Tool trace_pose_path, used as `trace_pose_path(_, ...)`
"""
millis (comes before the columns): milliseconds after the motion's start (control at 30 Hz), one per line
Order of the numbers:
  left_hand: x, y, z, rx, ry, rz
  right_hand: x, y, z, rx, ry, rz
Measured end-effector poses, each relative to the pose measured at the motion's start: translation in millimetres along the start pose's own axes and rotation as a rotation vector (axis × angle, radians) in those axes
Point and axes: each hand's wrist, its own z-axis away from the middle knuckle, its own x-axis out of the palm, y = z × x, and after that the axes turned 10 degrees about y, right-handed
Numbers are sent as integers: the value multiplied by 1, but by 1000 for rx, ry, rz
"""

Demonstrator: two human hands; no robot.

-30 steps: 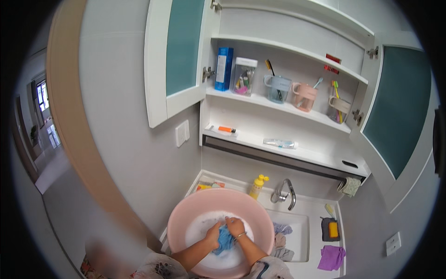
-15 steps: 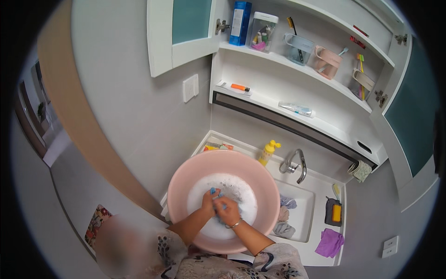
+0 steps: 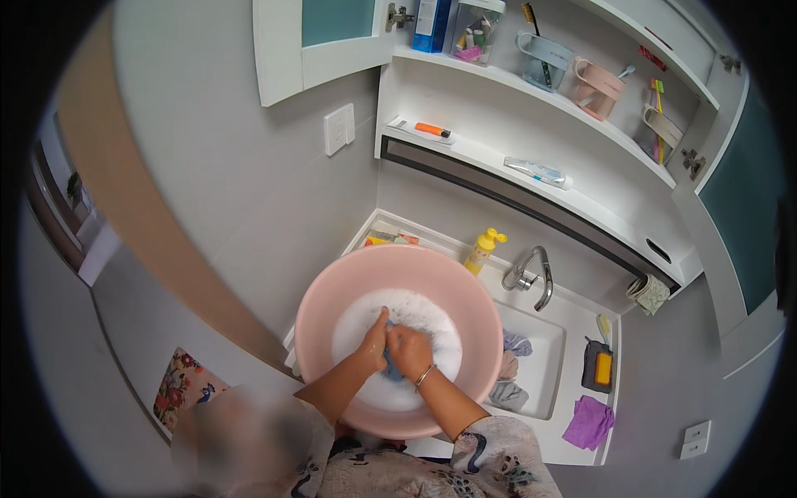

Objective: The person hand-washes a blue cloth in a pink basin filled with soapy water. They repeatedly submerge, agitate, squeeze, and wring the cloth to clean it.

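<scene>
Both my hands are together over white suds in a large pink basin. A wet blue cloth is bunched between them, and its lower part hangs toward the foam. My left hand grips the cloth from the left, its thumb pointing up. From the right, my right hand is closed on the same cloth, with a bracelet at the wrist. The cloth's kind cannot be made out, since the fingers cover much of it.
The basin rests on a white counter beside a sink holding several small cloths. Behind stand a yellow pump bottle and a chrome faucet. A purple cloth and yellow soap lie right. An open cabinet hangs above.
My hands have shifted slightly against each other on the blue cloth, and more of it shows below them. Blue bits that showed above the fingers are out of sight. The whole view has tilted slightly downward.
</scene>
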Motion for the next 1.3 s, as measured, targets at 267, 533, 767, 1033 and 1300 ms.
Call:
trace_pose_path(267, -13, 15, 2, 579, -175, -504, -18, 31, -26, 577, 63, -661)
trace_pose_path(533, -29, 51, 11, 436, -112, 169, -19, 32, -23, 527, -790, -467)
trace_pose_path(767, -33, 33, -17, 286, 164, 81, -17, 29, -31, 598, -18, -721)
trace_pose_path(1033, 15, -15, 16, 200, 120, 308, 0, -26, 0, 161, 124, -165)
trace_pose_path(1300, -50, -40, -99, 506, -259, -83, 15, -45, 8, -76, 158, -88)
